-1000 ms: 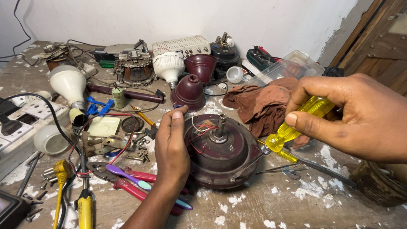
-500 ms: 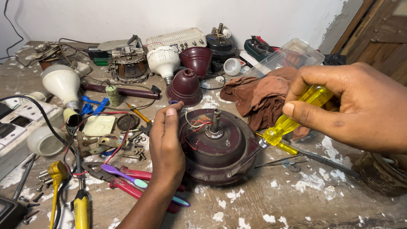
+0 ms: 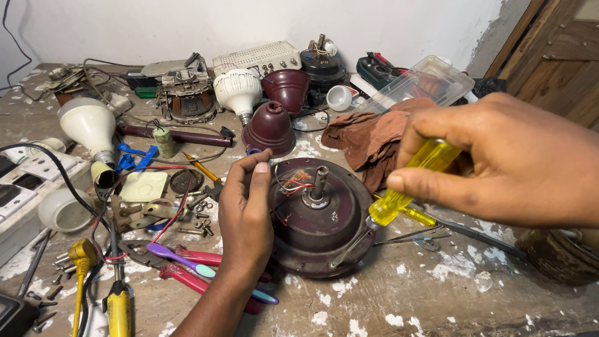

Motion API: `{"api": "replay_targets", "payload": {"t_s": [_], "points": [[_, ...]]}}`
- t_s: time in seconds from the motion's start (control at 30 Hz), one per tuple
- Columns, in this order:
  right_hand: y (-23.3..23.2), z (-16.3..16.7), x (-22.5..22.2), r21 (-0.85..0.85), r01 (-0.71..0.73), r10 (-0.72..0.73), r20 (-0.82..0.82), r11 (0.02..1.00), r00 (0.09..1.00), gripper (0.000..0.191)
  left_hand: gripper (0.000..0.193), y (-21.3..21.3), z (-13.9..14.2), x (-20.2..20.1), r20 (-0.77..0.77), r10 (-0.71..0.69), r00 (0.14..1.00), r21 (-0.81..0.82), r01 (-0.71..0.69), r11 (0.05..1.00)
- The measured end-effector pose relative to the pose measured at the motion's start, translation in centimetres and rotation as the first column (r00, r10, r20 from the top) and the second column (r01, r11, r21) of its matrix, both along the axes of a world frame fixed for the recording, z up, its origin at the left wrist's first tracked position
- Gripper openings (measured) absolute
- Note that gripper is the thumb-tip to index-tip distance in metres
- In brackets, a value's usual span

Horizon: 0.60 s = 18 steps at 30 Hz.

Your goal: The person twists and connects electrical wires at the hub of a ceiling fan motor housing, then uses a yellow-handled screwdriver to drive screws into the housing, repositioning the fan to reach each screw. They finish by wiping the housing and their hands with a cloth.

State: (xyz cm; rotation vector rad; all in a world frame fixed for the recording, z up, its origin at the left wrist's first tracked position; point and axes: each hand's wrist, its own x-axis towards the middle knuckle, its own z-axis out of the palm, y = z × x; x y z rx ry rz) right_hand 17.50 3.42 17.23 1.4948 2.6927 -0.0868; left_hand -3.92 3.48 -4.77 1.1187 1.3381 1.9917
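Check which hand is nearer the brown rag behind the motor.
Right. The right hand, gripping the yellow screwdriver, is right beside the brown rag; the left hand rests on the motor housing, farther away.
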Motion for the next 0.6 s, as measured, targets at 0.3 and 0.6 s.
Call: {"api": "replay_targets", "payload": {"t_s": [0.3,0.6], "points": [[-0.2,0.1,0.6,-0.020,-0.284,0.284,-0.001,0.959,0.959,0.036,0.037,-0.2,0.2,0.0,-0.043,-0.004,0.999,0.031,0.006,1.000],[0.7,0.0,1.4,-0.079,-0.390,0.397,0.107,0.917,0.912,0.036,0.035,-0.6,0.4,0.2,-0.076,0.026,0.997,0.029,-0.024,0.999]]}}
